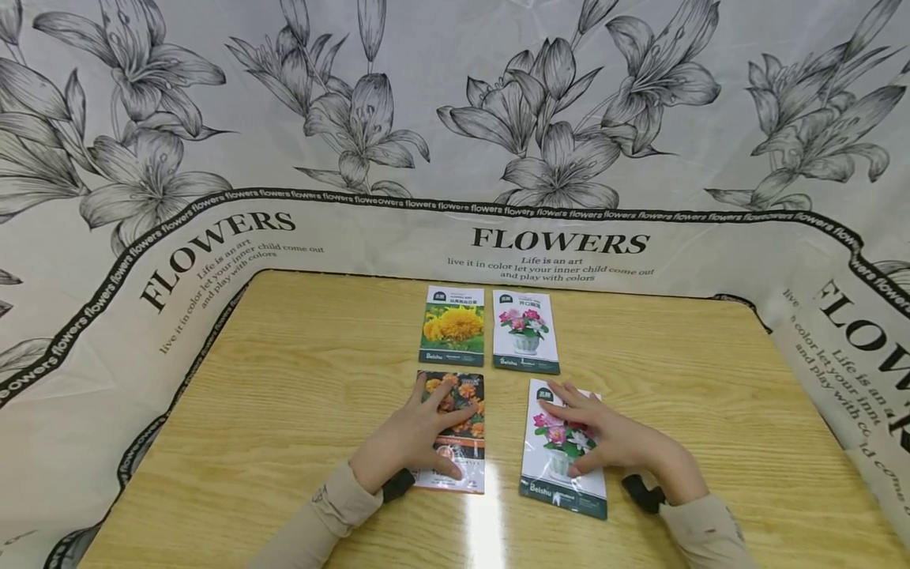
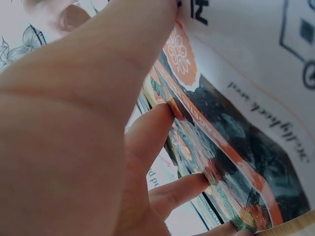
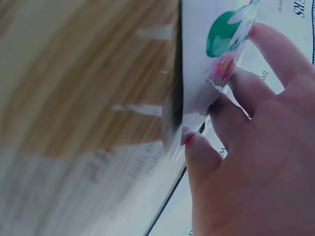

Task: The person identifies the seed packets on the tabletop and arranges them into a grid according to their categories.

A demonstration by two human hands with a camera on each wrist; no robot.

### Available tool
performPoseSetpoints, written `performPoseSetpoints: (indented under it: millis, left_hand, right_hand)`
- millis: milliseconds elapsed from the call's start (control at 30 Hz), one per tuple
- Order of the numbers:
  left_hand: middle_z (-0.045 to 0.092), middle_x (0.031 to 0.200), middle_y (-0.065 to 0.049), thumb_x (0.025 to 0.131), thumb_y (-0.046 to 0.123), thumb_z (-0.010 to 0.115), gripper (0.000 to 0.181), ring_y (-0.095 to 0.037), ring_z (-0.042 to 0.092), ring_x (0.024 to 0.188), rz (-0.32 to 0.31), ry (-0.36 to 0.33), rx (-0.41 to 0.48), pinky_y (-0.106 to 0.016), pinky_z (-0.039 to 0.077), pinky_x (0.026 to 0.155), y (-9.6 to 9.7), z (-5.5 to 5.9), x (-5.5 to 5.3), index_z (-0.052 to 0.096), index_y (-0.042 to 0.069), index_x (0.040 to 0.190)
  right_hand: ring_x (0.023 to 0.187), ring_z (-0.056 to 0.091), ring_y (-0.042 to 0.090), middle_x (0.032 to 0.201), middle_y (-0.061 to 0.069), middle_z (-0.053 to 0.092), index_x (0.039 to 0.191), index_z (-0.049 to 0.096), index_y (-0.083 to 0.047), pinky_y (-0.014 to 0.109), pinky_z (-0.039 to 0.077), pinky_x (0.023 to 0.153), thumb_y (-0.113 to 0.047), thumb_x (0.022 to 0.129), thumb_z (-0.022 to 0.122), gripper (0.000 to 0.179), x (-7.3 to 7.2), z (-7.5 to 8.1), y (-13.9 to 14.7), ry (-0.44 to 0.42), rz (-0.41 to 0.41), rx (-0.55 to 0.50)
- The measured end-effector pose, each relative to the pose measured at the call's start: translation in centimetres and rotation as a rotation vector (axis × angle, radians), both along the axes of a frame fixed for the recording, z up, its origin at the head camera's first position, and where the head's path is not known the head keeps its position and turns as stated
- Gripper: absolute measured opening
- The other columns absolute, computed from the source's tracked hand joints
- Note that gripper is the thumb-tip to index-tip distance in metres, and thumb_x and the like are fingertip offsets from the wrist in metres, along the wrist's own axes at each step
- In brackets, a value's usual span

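Observation:
Four flat seed packets lie in two rows on a wooden table. My left hand (image 1: 415, 435) spreads its fingers over the near-left packet, an orange-flowered seed packet (image 1: 465, 431); its fingertips (image 2: 165, 112) touch the printed front. On the near-right side, my right hand (image 1: 614, 431) rests spread on a seed packet with pink flowers in a white pot (image 1: 543, 474), which lies slightly turned. Its fingertips (image 3: 194, 142) meet that packet in the right wrist view. Behind them lie a yellow-flowered seed packet (image 1: 455, 328) and another pink-flower packet (image 1: 524, 332).
The wooden table (image 1: 298, 379) reaches back to a white cloth (image 1: 384, 245) printed with black lilies and lettering, which rises behind and at both sides. A bright glare streak runs down the tabletop between the two near packets. Dark wrist straps show at both cuffs.

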State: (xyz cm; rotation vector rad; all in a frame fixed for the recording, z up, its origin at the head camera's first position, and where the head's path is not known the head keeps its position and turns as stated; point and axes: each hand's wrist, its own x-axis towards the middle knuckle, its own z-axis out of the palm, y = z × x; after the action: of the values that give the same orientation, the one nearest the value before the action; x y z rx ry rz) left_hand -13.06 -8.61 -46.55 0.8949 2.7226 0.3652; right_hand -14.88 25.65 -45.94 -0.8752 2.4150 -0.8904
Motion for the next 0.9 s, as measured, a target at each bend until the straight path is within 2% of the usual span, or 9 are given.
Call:
performPoseSetpoints:
  millis: [600, 900]
  left_hand:
    - [0.014, 0.164, -0.016, 0.073, 0.062, 0.076, 0.098, -0.061, 0.008, 0.141, 0.008, -0.017, -0.009, -0.056, 0.052, 0.093, 0.1, 0.4, 0.0, 0.034, 0.033, 0.156]
    - [0.013, 0.164, -0.015, 0.073, 0.063, 0.076, 0.098, -0.06, 0.007, 0.142, 0.013, -0.029, -0.016, -0.057, 0.051, 0.094, 0.1, 0.4, 0.1, 0.033, 0.034, 0.156]
  right_hand:
    - [0.145, -0.007, 0.051, 0.165, 0.015, 0.004, 0.153, 0.041, -0.016, 0.071, -0.006, 0.112, -0.032, 0.071, 0.087, 0.096, -0.6, -0.1, -1.2, -0.053, 0.016, 0.013]
    - [0.146, -0.004, 0.05, 0.164, 0.018, 0.007, 0.152, 0.041, -0.012, 0.071, -0.006, 0.111, -0.032, 0.07, 0.087, 0.097, -0.8, 0.1, -2.0, -0.034, 0.049, 0.002]
